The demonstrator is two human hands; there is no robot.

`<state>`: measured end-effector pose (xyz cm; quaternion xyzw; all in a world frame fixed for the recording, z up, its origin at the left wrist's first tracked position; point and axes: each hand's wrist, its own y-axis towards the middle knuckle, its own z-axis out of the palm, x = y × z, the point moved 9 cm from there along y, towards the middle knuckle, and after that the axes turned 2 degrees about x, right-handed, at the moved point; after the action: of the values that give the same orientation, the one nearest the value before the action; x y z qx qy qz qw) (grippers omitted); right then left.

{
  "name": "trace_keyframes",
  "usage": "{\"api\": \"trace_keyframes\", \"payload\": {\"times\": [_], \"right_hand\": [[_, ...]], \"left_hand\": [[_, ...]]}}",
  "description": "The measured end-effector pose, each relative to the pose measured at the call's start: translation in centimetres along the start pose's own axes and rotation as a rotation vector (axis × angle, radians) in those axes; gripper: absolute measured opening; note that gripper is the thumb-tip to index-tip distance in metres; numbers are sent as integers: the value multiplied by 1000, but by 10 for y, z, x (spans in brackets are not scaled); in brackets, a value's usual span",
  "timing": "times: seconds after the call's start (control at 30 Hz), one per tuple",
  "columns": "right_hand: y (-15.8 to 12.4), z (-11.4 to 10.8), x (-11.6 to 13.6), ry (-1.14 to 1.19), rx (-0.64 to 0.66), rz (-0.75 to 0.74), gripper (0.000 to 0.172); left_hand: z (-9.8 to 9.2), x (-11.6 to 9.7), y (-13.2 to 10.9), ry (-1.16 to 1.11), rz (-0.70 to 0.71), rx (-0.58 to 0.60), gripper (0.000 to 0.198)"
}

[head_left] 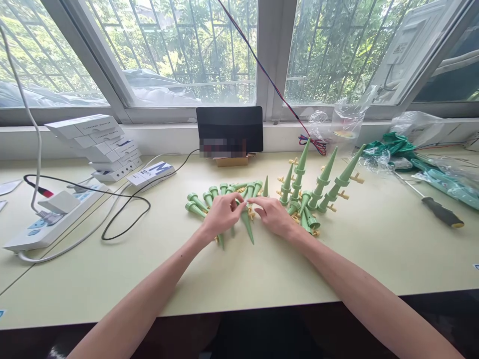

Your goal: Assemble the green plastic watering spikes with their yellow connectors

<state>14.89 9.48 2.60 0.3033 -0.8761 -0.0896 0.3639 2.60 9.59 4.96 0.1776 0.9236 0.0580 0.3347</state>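
Note:
Both hands meet over a loose group of green plant watering spikes with small yellow valves. My left hand (pixel 225 213) has its fingers curled in a pinch at the upper end of one green watering spike (pixel 247 228), whose point is toward me. My right hand (pixel 272 214) comes in from the other side, its index fingertip close to the same upper end and its thumb a little apart. The fingers partly hide that end. More watering spikes (pixel 195 208) lie fanned out beyond and beside my left hand.
Right of my right hand, stacked watering spikes (pixel 321 187) stand upright, with several lying at their base. A black tablet (pixel 229 129) leans at the back. White boxes (pixel 108 144) and a power strip (pixel 52 219) are left; a screwdriver (pixel 441 212) and green plastic packaging (pixel 396 149) are right.

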Motion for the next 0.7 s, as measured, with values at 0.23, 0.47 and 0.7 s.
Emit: {"api": "trace_keyframes", "payload": {"times": [0.23, 0.47, 0.7], "right_hand": [[0, 2, 1, -29, 32, -2, 40], [0, 2, -2, -102, 47, 41, 27], [-1, 5, -2, -190, 112, 90, 18]], "left_hand": [[-10, -6, -3, -2, -1, -117, 23], [-7, -6, -3, 8, -8, -108, 23], [-6, -7, -3, 21, 10, -108, 23]]}}
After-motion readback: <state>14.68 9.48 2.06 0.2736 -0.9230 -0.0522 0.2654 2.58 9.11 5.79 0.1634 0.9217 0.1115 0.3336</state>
